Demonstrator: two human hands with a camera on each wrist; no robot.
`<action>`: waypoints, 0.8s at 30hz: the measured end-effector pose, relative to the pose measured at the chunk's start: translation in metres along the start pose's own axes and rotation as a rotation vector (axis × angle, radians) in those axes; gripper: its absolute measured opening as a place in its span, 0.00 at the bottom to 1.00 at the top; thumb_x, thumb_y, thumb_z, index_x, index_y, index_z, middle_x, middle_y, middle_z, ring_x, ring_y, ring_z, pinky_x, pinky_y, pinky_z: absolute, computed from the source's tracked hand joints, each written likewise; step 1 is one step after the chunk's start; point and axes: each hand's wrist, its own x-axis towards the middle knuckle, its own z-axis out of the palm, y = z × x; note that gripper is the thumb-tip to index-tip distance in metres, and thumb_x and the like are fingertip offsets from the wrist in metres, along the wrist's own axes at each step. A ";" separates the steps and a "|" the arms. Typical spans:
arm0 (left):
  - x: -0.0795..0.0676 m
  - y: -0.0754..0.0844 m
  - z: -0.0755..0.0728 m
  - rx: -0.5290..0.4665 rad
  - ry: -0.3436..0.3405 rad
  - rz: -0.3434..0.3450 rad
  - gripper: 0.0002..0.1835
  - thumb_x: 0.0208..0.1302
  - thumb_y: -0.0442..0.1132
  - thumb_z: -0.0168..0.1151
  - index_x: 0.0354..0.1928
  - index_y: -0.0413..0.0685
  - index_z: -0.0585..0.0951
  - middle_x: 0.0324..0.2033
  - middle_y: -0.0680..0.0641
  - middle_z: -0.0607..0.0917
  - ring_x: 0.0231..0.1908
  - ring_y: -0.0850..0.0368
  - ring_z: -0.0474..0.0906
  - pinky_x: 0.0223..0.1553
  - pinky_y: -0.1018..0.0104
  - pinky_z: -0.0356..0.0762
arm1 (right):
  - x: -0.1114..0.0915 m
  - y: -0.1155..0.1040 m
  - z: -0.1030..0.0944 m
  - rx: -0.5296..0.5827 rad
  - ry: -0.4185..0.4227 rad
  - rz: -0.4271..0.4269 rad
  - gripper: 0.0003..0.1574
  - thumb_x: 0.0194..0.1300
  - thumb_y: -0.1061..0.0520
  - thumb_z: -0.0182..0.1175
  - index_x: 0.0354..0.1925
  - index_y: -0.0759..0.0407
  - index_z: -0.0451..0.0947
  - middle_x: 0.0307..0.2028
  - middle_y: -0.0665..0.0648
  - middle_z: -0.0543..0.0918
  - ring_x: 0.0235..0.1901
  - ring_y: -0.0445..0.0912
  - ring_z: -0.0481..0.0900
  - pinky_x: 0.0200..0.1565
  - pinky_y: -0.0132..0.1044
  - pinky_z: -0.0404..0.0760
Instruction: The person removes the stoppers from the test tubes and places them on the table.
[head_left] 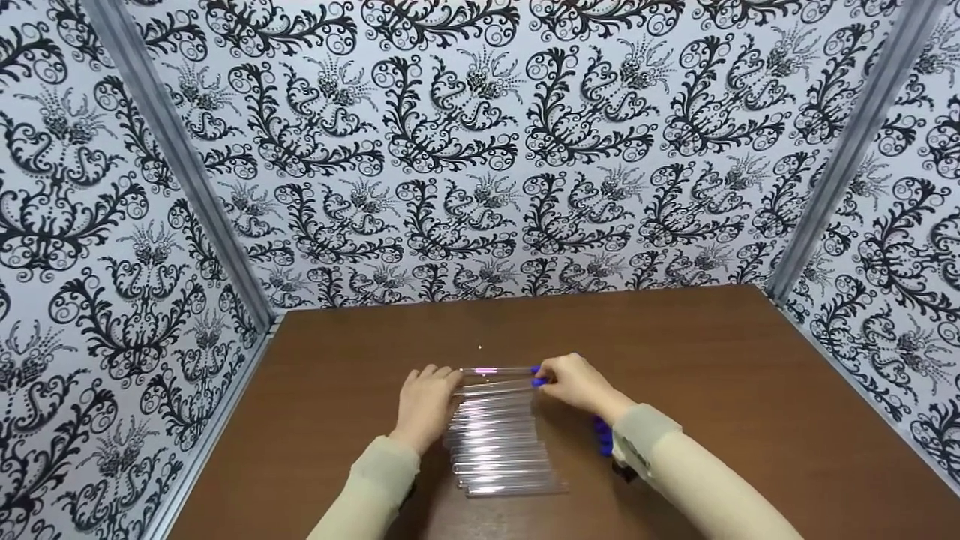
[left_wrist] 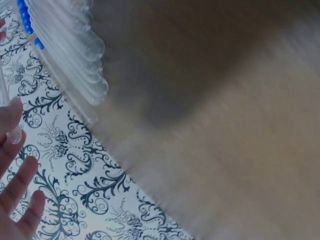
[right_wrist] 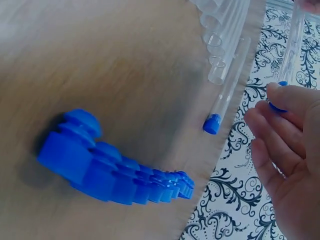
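Note:
My left hand (head_left: 426, 405) pinches the rounded end of a clear test tube (head_left: 502, 370) between thumb and forefinger; its other fingers (left_wrist: 22, 185) are spread apart. At the tube's other end, my right hand (head_left: 576, 381) pinches a blue cap (right_wrist: 278, 107), partly hidden by the fingers. The cap sits at the tube's mouth; how far on it is, I cannot tell. Just below the hands, a capped test tube (right_wrist: 232, 77) lies on the table. Nearer to me lie several uncapped clear tubes (head_left: 502, 450), side by side, their open ends toward the right.
Several loose blue caps (right_wrist: 110, 175) stand in a curved row on the brown table (head_left: 337, 345), partly under my right forearm. Patterned walls (head_left: 480, 150) with grey metal posts (head_left: 180, 157) enclose the table at the back and sides.

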 end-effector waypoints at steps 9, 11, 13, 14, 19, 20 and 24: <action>0.001 -0.005 -0.002 0.002 0.031 0.037 0.10 0.47 0.40 0.76 0.31 0.54 0.84 0.30 0.56 0.84 0.36 0.54 0.77 0.38 0.55 0.70 | 0.002 0.001 0.004 -0.010 0.024 -0.075 0.06 0.51 0.67 0.69 0.31 0.63 0.83 0.29 0.56 0.86 0.30 0.49 0.84 0.36 0.40 0.82; 0.002 -0.005 -0.002 -0.001 0.028 0.035 0.08 0.47 0.40 0.76 0.30 0.53 0.85 0.29 0.56 0.84 0.36 0.54 0.76 0.38 0.55 0.70 | 0.001 0.001 0.004 -0.020 0.043 -0.090 0.05 0.52 0.66 0.70 0.31 0.63 0.83 0.30 0.56 0.86 0.30 0.48 0.84 0.36 0.40 0.82; 0.002 -0.005 -0.001 -0.007 0.020 0.033 0.07 0.48 0.40 0.76 0.29 0.53 0.86 0.28 0.56 0.85 0.35 0.54 0.76 0.38 0.55 0.70 | 0.000 0.001 0.005 -0.033 0.060 -0.099 0.05 0.52 0.65 0.70 0.31 0.62 0.83 0.29 0.55 0.86 0.29 0.48 0.83 0.35 0.40 0.82; 0.002 -0.005 -0.001 -0.010 0.016 0.031 0.07 0.48 0.40 0.76 0.29 0.53 0.86 0.28 0.56 0.85 0.35 0.54 0.76 0.38 0.55 0.70 | 0.000 0.000 0.005 -0.037 0.066 -0.098 0.05 0.53 0.65 0.70 0.30 0.62 0.83 0.29 0.55 0.86 0.29 0.47 0.83 0.35 0.39 0.81; 0.002 -0.004 0.000 -0.012 0.004 0.034 0.06 0.49 0.42 0.75 0.27 0.54 0.85 0.28 0.56 0.85 0.36 0.54 0.76 0.38 0.54 0.70 | -0.002 0.000 0.006 -0.058 0.098 -0.077 0.05 0.52 0.65 0.70 0.29 0.60 0.82 0.28 0.53 0.85 0.28 0.46 0.81 0.35 0.41 0.81; 0.003 -0.004 0.000 -0.008 0.004 0.035 0.05 0.49 0.42 0.74 0.27 0.54 0.85 0.28 0.56 0.85 0.36 0.54 0.76 0.38 0.54 0.70 | -0.002 -0.001 0.006 -0.062 0.105 -0.072 0.05 0.52 0.64 0.70 0.29 0.59 0.82 0.28 0.52 0.85 0.28 0.46 0.81 0.35 0.41 0.80; 0.003 -0.003 0.000 0.000 0.001 0.043 0.04 0.50 0.41 0.73 0.27 0.55 0.85 0.28 0.57 0.85 0.36 0.54 0.75 0.37 0.55 0.69 | -0.004 0.000 0.007 -0.066 0.139 -0.084 0.06 0.52 0.65 0.71 0.28 0.60 0.82 0.27 0.53 0.84 0.27 0.46 0.81 0.34 0.40 0.81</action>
